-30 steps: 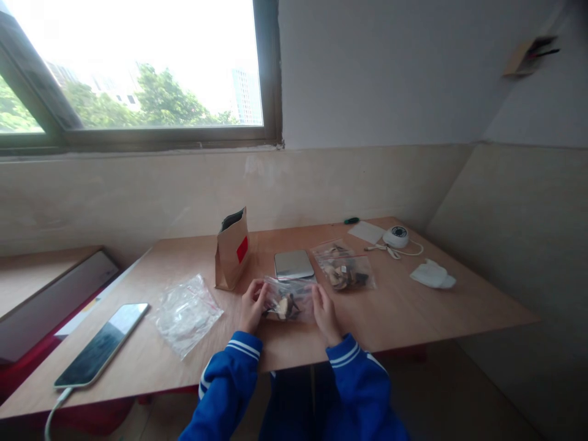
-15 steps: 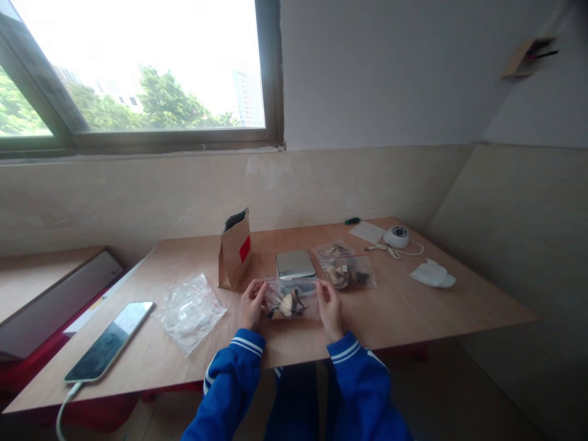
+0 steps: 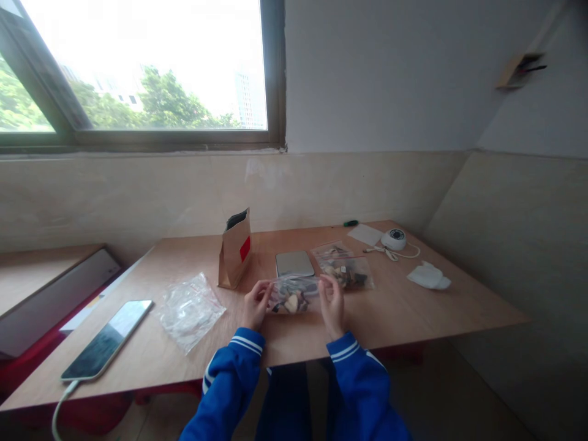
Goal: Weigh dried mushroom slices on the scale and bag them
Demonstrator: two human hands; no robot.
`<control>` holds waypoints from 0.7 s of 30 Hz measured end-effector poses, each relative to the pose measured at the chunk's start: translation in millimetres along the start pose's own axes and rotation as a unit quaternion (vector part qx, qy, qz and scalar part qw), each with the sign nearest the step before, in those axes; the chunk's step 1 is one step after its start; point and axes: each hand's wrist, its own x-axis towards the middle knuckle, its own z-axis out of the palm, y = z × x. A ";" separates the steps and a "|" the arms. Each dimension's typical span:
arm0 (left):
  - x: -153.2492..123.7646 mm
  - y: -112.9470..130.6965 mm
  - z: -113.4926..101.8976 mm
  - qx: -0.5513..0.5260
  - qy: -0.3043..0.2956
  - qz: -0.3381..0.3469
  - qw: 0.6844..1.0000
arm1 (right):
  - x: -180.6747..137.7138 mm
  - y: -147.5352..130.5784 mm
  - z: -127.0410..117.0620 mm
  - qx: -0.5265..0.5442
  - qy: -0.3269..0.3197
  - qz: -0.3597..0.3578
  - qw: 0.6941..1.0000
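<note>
Between my two hands is a clear zip bag [image 3: 294, 300] with dark and pale dried pieces lying along its bottom. My left hand [image 3: 257, 304] pinches its upper left corner, and my right hand [image 3: 331, 304] pinches the upper right corner. Just behind the bag a small flat scale [image 3: 294, 263] with a silver top lies on the table. To its right are filled zip bags [image 3: 346, 269] with similar dried pieces, partly overlapping. A brown paper pouch [image 3: 234, 248] with a red label stands upright, open at the top, left of the scale.
Empty clear bags [image 3: 190, 312] lie in a pile on the left of the wooden table [image 3: 390, 318]. A phone [image 3: 108, 340] with a cable is at the left edge. A white dome camera [image 3: 394, 239], crumpled white tissue [image 3: 429, 275] and green-handled tool [image 3: 351, 223] lie on the right.
My hands have raised the bag's top edge slightly, and the dried pieces inside have settled lower and flatter. Both hands keep hold of the corners. The view has shifted a little.
</note>
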 end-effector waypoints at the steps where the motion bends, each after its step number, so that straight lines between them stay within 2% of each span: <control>1: -0.6 -1.1 0.1 0.020 -0.004 0.013 1.000 | 1.9 -10.2 -0.1 -0.032 0.008 -0.038 0.999; 3: -1.6 -3.3 -0.1 0.061 -0.003 0.043 0.997 | 5.6 -33.3 3.0 -0.090 -0.043 -0.122 0.988; 5: -2.5 -4.9 -0.7 0.088 -0.003 0.075 0.993 | 9.4 -54.4 10.9 -0.144 -0.166 -0.193 0.956; 7: -3.2 -5.9 -1.6 0.104 -0.003 0.107 0.989 | 13.7 -68.1 21.2 -0.190 -0.273 -0.235 0.913; 9: -3.7 -6.5 -2.3 0.112 -0.005 0.131 0.985 | 18.5 -73.7 30.3 -0.223 -0.334 -0.252 0.881; 12: -4.2 -7.4 -2.8 0.120 -0.007 0.162 0.979 | 25.0 -74.9 35.5 -0.243 -0.369 -0.245 0.863; 18: -4.9 -6.4 -3.8 0.162 0.020 0.205 0.965 | 31.0 -84.6 26.9 -0.200 -0.377 -0.198 0.882; 21: -4.7 -5.8 -4.0 0.171 0.024 0.216 0.961 | 31.0 -86.7 27.5 -0.224 -0.368 -0.223 0.875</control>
